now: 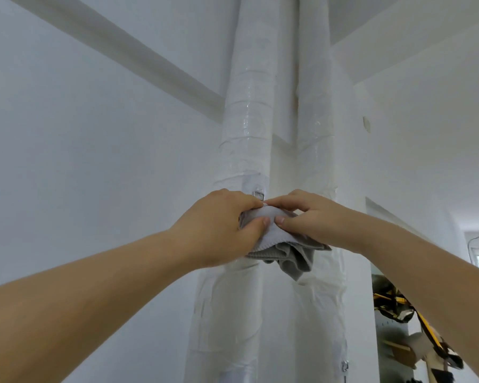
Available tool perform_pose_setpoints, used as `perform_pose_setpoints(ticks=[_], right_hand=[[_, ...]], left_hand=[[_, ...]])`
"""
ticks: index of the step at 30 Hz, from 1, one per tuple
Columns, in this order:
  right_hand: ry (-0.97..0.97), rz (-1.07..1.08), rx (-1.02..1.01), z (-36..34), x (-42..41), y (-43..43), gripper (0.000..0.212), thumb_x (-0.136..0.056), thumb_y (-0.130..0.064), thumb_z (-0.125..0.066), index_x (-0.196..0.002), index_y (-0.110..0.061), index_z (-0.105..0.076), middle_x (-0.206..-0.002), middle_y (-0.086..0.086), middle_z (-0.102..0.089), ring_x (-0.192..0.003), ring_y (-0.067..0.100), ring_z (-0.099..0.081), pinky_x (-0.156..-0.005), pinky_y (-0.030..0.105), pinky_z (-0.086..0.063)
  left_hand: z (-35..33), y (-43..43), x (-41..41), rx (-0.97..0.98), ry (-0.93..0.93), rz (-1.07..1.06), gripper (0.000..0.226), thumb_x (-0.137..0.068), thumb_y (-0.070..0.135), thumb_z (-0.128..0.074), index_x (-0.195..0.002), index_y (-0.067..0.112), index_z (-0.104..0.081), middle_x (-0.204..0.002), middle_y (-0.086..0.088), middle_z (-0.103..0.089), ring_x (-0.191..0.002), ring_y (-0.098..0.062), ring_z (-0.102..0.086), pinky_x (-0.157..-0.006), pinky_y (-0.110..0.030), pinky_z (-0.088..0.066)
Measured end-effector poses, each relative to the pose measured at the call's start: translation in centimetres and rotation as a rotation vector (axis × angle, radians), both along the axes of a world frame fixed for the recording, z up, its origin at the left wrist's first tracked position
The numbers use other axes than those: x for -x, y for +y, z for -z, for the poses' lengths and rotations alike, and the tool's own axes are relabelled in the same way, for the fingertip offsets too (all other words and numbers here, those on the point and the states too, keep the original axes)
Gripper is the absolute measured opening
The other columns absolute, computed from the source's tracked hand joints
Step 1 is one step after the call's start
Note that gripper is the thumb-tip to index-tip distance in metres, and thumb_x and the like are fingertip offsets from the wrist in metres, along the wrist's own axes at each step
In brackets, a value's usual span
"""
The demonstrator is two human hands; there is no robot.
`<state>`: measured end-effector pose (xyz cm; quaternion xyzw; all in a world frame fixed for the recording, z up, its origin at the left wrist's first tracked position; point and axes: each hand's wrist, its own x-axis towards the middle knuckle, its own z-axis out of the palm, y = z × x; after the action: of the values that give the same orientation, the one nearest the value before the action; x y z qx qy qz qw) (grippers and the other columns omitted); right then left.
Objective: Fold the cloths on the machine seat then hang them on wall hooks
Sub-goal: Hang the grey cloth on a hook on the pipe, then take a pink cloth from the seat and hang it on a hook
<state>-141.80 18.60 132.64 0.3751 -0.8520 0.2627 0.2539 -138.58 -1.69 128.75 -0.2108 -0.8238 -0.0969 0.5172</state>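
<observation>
Grey cloth (282, 244) just below the clear wall hook (258, 194) on a wrapped pipe (244, 134).
Left hand (221, 225) and right hand (307, 217) pinch its top fold; soft and limp, it likely hangs best from there.

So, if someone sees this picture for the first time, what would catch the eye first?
First the two hands in the middle: the left hand and the right hand both grip a bunched grey cloth. They hold it in front of a white wrapped pipe, just below a small hook. A second pipe stands to the right of the first.
</observation>
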Motion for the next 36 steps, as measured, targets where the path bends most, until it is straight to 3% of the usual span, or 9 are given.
perform_pose_setpoints(ticks=[2, 6, 10, 13, 16, 19, 24, 29, 36], right_hand=[[0.028, 0.037, 0.016, -0.3, -0.6, -0.1, 0.036, -0.101, -0.025, -0.057, -0.136, -0.035, -0.061, -0.127, -0.014, -0.060, -0.120, 0.007, -0.057, -0.106, 0.029, -0.044], [0.070, 0.041, 0.057, -0.7, -1.5, -0.1, 0.031, -0.098, -0.020, -0.060, -0.126, -0.032, -0.067, -0.123, -0.014, -0.066, -0.118, 0.006, -0.060, -0.105, 0.028, -0.045], [0.084, 0.046, 0.050, -1.0, -2.3, -0.2, 0.028, -0.096, -0.018, -0.060, -0.119, -0.029, -0.073, -0.120, -0.015, -0.070, -0.111, -0.002, -0.062, -0.098, 0.023, -0.047], [0.097, 0.056, 0.034, -0.9, -3.0, -0.4, 0.029, -0.096, -0.019, -0.061, -0.121, -0.027, -0.073, -0.118, -0.016, -0.070, -0.112, -0.001, -0.062, -0.103, 0.026, -0.047], [0.215, 0.091, 0.077, -0.6, -3.6, -0.5, 0.025, -0.094, -0.025, -0.062, -0.116, -0.029, -0.073, -0.114, -0.017, -0.070, -0.111, 0.001, -0.063, -0.104, 0.028, -0.048], [0.381, 0.127, 0.157, 1.4, -4.8, -0.1, 0.017, -0.093, -0.030, -0.063, -0.106, -0.034, -0.073, -0.111, -0.017, -0.069, -0.110, 0.002, -0.062, -0.097, 0.029, -0.050], [0.567, 0.267, 0.356, 8.8, -8.0, 2.0, 0.017, -0.093, -0.030, -0.061, -0.106, -0.028, -0.072, -0.101, -0.009, -0.064, -0.099, 0.012, -0.062, -0.088, 0.040, -0.055], [0.304, 0.484, 0.356, 21.1, -11.1, 5.6, 0.021, -0.093, -0.036, -0.059, -0.109, -0.029, -0.070, -0.098, -0.009, -0.064, -0.090, 0.012, -0.062, -0.084, 0.042, -0.056], [-0.369, 0.862, 0.213, 43.8, -20.1, 15.5, 0.023, -0.093, -0.044, -0.059, -0.109, -0.033, -0.071, -0.088, -0.016, -0.068, -0.083, 0.004, -0.064, -0.083, 0.039, -0.058]], left_hand=[[-0.8, 0.1, -0.6, 0.002, -0.036, -0.022, 0.042, -0.095, 0.054, -0.050, -0.131, 0.037, -0.064, -0.122, 0.016, -0.069, -0.115, -0.009, -0.059, -0.100, -0.035, -0.050], [-2.0, 0.4, -2.0, -0.035, -0.057, -0.043, 0.047, -0.096, 0.053, -0.053, -0.137, 0.032, -0.060, -0.137, 0.014, -0.062, -0.126, -0.011, -0.055, -0.106, -0.032, -0.045], [-2.2, 0.7, -3.4, -0.060, -0.080, -0.032, 0.045, -0.098, 0.051, -0.054, -0.138, 0.031, -0.059, -0.140, 0.013, -0.061, -0.104, -0.010, -0.057, -0.098, -0.029, -0.046], [-2.1, 0.6, -4.3, -0.068, -0.065, -0.033, 0.044, -0.099, 0.048, -0.054, -0.138, 0.030, -0.059, -0.140, 0.011, -0.060, -0.103, -0.010, -0.055, -0.098, -0.028, -0.046], [-1.3, -0.1, -5.2, -0.095, 0.043, -0.011, 0.034, -0.098, 0.041, -0.057, -0.129, 0.029, -0.064, -0.126, 0.012, -0.065, -0.106, -0.008, -0.058, -0.097, -0.029, -0.049], [1.1, -0.4, -6.6, -0.133, 0.208, 0.140, 0.011, -0.093, 0.029, -0.065, -0.101, 0.028, -0.071, -0.093, 0.013, -0.069, -0.086, -0.007, -0.063, -0.079, -0.034, -0.056], [9.0, 1.7, -8.3, -0.151, 0.042, 0.453, 0.007, -0.091, 0.024, -0.065, -0.086, 0.024, -0.070, -0.068, 0.005, -0.065, -0.060, -0.020, -0.061, -0.057, -0.036, -0.053], [19.6, 6.6, -7.6, -0.173, -0.382, 0.544, 0.005, -0.093, 0.029, -0.068, -0.092, 0.032, -0.072, -0.072, 0.010, -0.067, -0.054, -0.008, -0.056, -0.056, -0.019, -0.048], [39.0, 17.0, -12.0, -0.082, -0.923, 0.637, 0.017, -0.093, 0.036, -0.065, -0.109, 0.035, -0.072, -0.080, 0.017, -0.070, -0.067, -0.003, -0.064, -0.071, -0.021, -0.054]])
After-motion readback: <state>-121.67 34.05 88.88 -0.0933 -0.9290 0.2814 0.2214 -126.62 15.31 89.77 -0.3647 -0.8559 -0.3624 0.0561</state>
